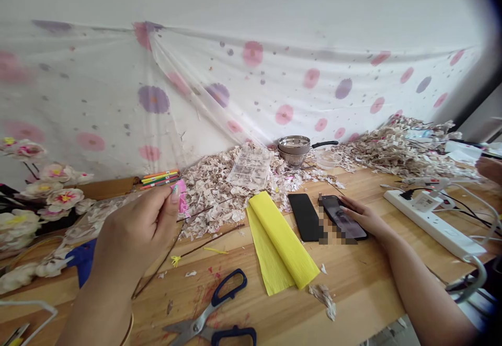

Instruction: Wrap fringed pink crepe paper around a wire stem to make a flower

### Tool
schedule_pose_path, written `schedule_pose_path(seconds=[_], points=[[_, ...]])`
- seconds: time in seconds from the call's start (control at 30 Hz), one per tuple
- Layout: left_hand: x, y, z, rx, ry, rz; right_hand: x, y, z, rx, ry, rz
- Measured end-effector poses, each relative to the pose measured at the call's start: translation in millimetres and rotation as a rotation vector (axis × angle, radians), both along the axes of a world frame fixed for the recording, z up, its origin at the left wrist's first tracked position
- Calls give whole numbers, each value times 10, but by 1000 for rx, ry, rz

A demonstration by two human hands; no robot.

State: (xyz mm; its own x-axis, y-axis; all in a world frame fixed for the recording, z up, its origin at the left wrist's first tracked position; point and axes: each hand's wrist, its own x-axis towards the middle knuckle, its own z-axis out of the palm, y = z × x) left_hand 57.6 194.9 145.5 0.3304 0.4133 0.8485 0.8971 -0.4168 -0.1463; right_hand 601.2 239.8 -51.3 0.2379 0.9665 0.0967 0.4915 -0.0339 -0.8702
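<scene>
Pinching a small pink piece [183, 202]: left hand [135, 226], thumb and fingertips clamped together on it, raised above the left part of the bench [282, 317]. Right hand [368, 220]: fingers extended and apart, resting on the right edge of a phone with a lit screen [343, 218]. A dark phone [304, 217] lies just left of that one.

Between the hands, a folded length of yellow crepe paper [282, 244] lies slantwise. Left of it, a thin brown stem [212, 240] with a yellow fringed tip [175, 261] lies near a loose yellow strip [215, 251]. Blue-handled scissors [198, 326] lie nearest the viewer, blades spread, pointing left.

Behind: heap of pale petal-like scraps [214, 194], clear compartment box [251, 165] on it; metal bowl [294, 150] to its right. Coloured markers [160, 177] by the wall; artificial flowers [63, 197] at far left. White power strip [435, 226] right of the right hand, cables attached. Another person's hand [489, 169] at the right edge, partly cut off.
</scene>
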Motion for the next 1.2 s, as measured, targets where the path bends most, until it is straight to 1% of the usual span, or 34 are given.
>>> schedule_pose_path(seconds=[0.17, 0.3, 0.37, 0.57, 0.8, 0.93, 1.07, 1.2], points=[[-28, -15, 18, 0, -22, -7, 8, -59, 59, -39, -6, 17], [-50, -19, 12, -8, -23, 11, 9, -124, 116, -52, -14, 65], [-54, -17, 4, -8, -26, 14, -1, -114, 116, -45, -19, 70], [-32, -3, 3, 26, 13, 1, -48, 3, 59, -39, -39, 14], [-33, -19, 27, 28, 12, -12, 21, -134, 171, -86, -25, 107], [-55, -29, 23, 25, -22, -25, 6, -52, 110, -60, 2, 35], [-65, -2, -3, 11, -5, -38, -58, 80, 24, -18, 11, -46], [-68, 10, -18, -2, -7, -29, -99, 135, -1, 8, 12, -84]])
